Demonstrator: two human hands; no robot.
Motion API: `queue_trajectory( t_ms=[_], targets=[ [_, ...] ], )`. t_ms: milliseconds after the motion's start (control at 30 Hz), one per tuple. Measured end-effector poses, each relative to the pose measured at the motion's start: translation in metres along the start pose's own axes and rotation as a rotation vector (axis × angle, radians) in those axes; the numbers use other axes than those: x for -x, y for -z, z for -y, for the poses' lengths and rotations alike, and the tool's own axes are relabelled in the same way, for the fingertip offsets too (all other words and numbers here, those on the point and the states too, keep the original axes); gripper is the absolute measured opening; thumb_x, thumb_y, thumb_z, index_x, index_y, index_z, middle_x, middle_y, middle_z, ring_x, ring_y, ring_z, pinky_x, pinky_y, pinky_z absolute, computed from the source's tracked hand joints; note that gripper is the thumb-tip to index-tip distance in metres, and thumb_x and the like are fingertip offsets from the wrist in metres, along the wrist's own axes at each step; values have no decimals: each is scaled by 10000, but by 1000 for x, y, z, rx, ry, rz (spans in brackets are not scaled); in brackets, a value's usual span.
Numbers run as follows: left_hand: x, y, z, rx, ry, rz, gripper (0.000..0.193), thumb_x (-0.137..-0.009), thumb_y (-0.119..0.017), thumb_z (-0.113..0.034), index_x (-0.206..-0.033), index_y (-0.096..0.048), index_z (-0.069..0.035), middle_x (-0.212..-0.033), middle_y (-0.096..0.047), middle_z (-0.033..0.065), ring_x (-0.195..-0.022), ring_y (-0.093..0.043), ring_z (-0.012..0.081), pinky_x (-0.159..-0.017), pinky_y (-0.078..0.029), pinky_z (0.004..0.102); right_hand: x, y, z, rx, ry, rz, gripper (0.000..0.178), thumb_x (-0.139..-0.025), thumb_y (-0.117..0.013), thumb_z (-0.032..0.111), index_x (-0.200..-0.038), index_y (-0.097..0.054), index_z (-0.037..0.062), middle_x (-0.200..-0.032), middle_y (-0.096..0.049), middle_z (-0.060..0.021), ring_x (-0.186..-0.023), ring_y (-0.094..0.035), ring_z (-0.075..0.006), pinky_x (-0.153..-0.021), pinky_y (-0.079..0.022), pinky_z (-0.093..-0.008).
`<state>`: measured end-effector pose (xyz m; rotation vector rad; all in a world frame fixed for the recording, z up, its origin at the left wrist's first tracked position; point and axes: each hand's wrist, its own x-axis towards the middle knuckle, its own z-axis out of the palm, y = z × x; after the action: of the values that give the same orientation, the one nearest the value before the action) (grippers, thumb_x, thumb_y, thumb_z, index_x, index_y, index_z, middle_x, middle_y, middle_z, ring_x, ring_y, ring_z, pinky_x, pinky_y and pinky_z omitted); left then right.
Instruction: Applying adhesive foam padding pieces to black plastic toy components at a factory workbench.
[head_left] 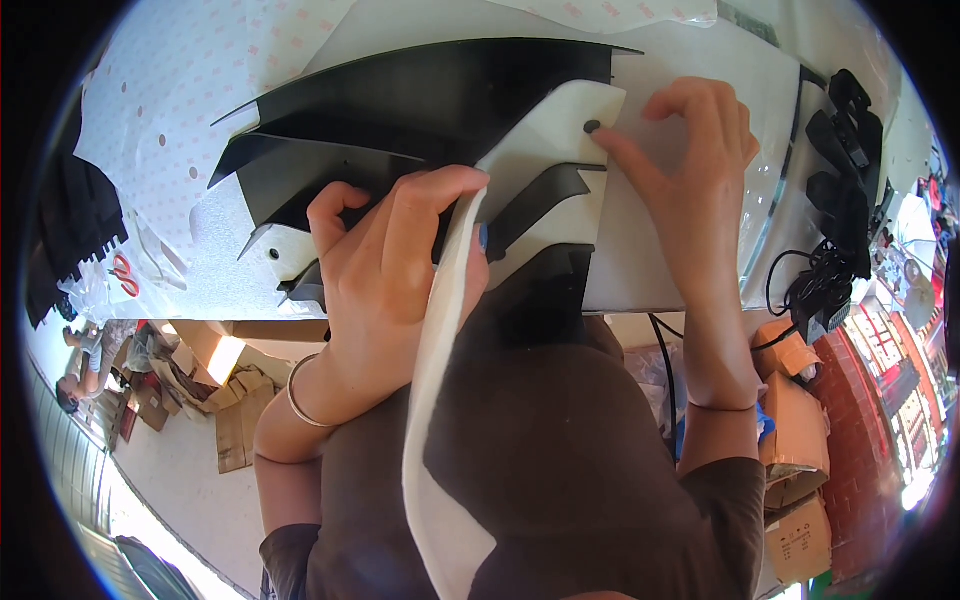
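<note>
My left hand (pixel 385 240) pinches the edge of a long curved panel (pixel 437 370), pale along its near side; the panel hangs down in front of my body. Under my right thumb tip is a small dark round spot (pixel 592 126) near the corner of a white panel end (pixel 555 115). My right hand (pixel 695 140) has its thumb stretched out, apart from the bent index finger, and nothing shows between them. I cannot tell whether this white end belongs to the held panel. Beneath lie several glossy black curved panels (pixel 430 95), overlapping, with white ends.
Sheets of patterned backing paper (pixel 225 70) cover the far left of the white table (pixel 660 255). Red-handled scissors (pixel 125 275) lie left. A black cable bundle and straps (pixel 830 270) sit at the right edge. Cardboard boxes (pixel 795 430) stand on the floor.
</note>
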<state>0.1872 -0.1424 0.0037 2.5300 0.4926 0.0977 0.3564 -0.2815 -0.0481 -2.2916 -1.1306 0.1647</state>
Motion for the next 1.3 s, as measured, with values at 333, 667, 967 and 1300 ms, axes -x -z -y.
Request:
queue_trajectory(
  t_ms=[333, 667, 967, 1300],
  targets=[
    [1, -2, 0, -38, -3, -14, 317, -733, -654, -109, -1036, -566, -88, -835, -622, 4, -664, -591, 136, -822, -287, 320, -11, -7, -1, 4, -3, 12, 229, -713, -763, 189, -823, -579, 108, -889, -525, 7, -901, -499, -182, -869, -277, -332],
    [5, 0, 3, -64, 33, -7, 280, -770, -635, -134, -1045, -588, -107, -806, -632, -18, -662, -590, 120, -834, -279, 312, -13, -6, 4, 46, 49, -49, 134, -761, -708, 131, -869, -642, 91, -886, -559, -29, -872, -510, -208, -810, -353, -335],
    [6, -4, 0, -104, 32, -63, 263, -772, -643, -136, -1024, -574, -108, -809, -635, -20, -683, -607, 108, -838, -272, 321, -12, 17, 17, -412, 209, 311, 212, -877, -552, 160, -955, -649, -12, -977, -597, -116, -934, -540, -287, -821, -422, -355],
    [9, 8, -11, -373, 216, 43, 364, -785, -667, -323, -1068, -588, -109, -1039, -605, 5, -931, -586, 199, -879, -331, 398, -25, 21, 24, -183, 312, 555, 380, -916, -450, 306, -1050, -684, 39, -1020, -516, -86, -987, -451, -251, -922, -293, -361]
  ],
)
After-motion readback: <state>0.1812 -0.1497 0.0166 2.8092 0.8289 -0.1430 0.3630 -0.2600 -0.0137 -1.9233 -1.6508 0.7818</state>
